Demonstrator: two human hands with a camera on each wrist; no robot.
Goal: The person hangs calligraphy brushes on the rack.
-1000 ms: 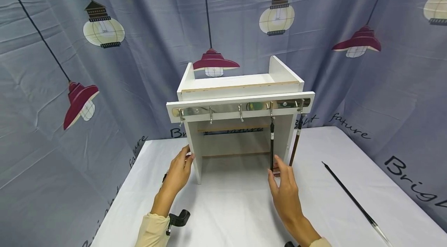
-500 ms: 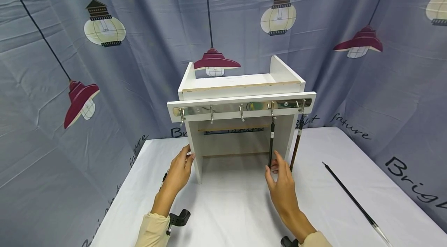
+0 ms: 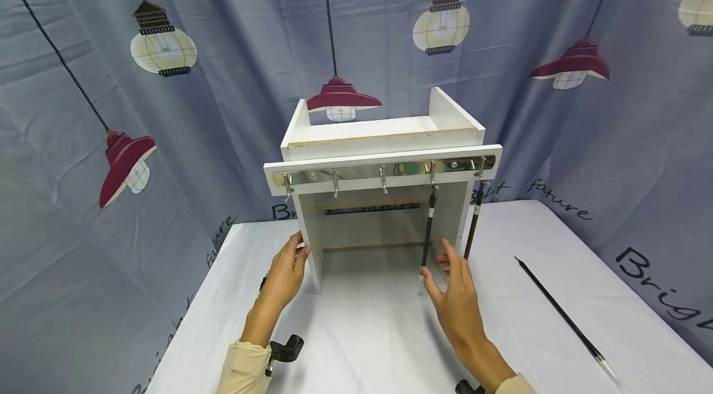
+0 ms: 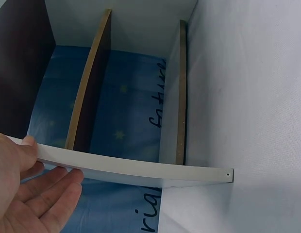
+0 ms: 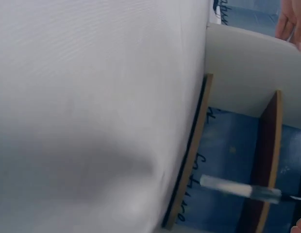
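Observation:
A white wooden rack (image 3: pixel 381 153) stands on the table with a metal hook rail (image 3: pixel 356 173) across its front. My left hand (image 3: pixel 286 267) grips the edge of its left side panel (image 4: pixel 141 167), thumb on one face and fingers on the other. A black writing brush (image 3: pixel 427 230) with a pale tip (image 5: pixel 228 187) hangs from the second hook from the right, slanting left. My right hand (image 3: pixel 458 301) is beside its lower end, fingers spread and curved, thumb tip close to the brush; contact is unclear. Behind that hand, a brown brush (image 3: pixel 473 224) hangs from the rightmost hook.
Another black brush (image 3: pixel 562 313) with a pale tip lies on the white tablecloth (image 3: pixel 367 344) at the right. A blue-grey curtain (image 3: pixel 223 134) printed with lamps hangs behind the rack. The three left hooks (image 3: pixel 335 184) carry nothing.
The black brush's lower end has swung left. My right fingers have opened away from it, and the hand has shifted slightly. My left hand stays on the rack.

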